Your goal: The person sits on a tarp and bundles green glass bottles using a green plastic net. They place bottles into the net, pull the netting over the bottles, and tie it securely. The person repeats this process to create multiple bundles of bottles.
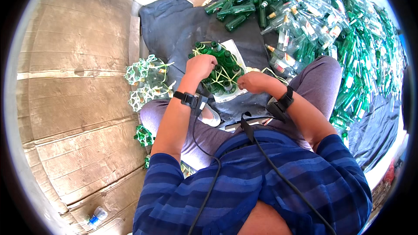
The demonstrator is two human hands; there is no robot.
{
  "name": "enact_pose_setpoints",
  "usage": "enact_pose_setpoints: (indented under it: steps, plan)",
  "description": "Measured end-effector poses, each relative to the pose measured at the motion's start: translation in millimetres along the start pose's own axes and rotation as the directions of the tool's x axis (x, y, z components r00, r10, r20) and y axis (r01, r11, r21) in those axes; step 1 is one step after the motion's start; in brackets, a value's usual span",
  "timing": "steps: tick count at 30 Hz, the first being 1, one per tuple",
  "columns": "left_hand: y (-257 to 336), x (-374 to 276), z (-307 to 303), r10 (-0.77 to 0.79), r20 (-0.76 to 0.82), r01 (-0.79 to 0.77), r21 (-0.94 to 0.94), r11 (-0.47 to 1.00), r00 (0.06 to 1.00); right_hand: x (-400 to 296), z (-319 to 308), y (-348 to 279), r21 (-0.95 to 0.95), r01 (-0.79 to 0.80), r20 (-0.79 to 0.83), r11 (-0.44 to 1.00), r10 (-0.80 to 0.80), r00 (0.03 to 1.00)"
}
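Observation:
A cluster of green glass bottles [227, 59] stands upright in front of me, bound and laced at the necks with pale yellow twine [222, 77]. Under it lies a white board [235, 49]. My left hand [200, 67] is over the far left side of the cluster, fingers curled on the twine among the necks; the fingertips are partly hidden. At the near right side, my right hand [256, 82] pinches the twine low beside the bottles. A loose length of twine trails behind that wrist. Both wrists wear black straps with small devices.
A large heap of green and clear bottles [313, 23] fills the back and right. Bundles of tied clear bottles [143, 71] stand at left, beside brown cardboard sheets [78, 104]. Dark sheeting [169, 19] covers the floor. A plastic bottle [98, 216] lies at lower left.

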State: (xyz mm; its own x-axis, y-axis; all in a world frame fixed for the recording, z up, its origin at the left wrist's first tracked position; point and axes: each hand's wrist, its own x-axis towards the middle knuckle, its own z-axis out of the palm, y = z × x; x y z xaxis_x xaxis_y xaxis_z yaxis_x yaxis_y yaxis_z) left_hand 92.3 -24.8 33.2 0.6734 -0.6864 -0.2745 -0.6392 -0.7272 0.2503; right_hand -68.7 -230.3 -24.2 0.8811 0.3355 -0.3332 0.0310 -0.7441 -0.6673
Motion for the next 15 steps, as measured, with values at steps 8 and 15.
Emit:
enact_pose_setpoints:
  steps: [8, 15]
  plan:
    - [-2.8, -27.9, 0.1, 0.016, -0.215, -0.078, -0.284, 0.956, 0.976, -8.5, -7.0, 1.7, 0.028, 0.054, -0.083, 0.998, -0.051, 0.995]
    - [19.0, -61.2, 16.1, 0.135, -0.362, -0.267, -0.343, 0.9, 0.922, -15.8, -25.5, -13.2, 0.27, 0.242, -0.271, 0.932, -0.167, 0.948]
